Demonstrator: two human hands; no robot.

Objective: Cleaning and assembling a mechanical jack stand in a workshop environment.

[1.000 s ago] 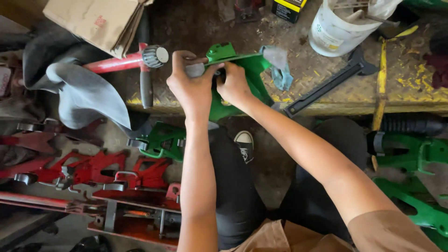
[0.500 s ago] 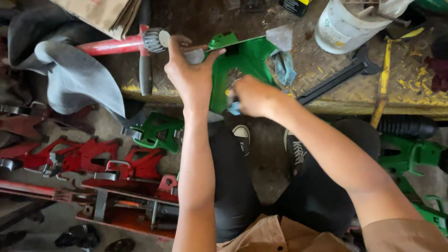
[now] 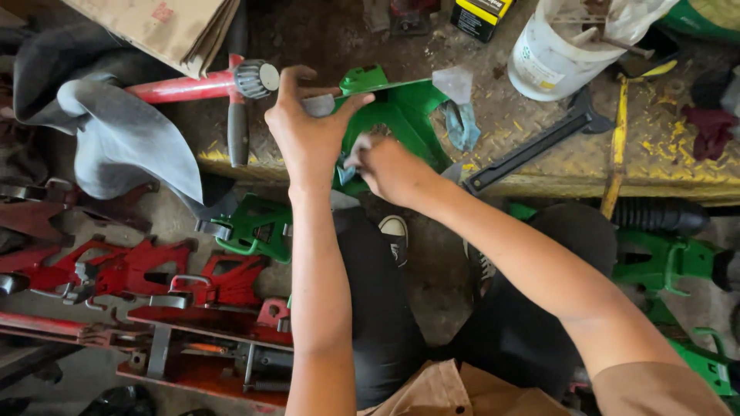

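Green bracket (image 3: 401, 115), red clamps (image 3: 131, 270)

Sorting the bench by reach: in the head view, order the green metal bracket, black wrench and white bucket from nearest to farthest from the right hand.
From the right hand:
1. Green metal bracket, touching it, just above.
2. Black wrench, on the bench to the right.
3. White bucket, at the upper right, at the back of the bench.

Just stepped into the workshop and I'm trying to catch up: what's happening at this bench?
A person is working on a green metal bracket at the edge of a yellow checker-plate bench. The left hand grips its top, while the right hand presses a small pale scrap against its lower part. A white bucket and a black wrench lie on the bench; red metal parts sit on the floor.
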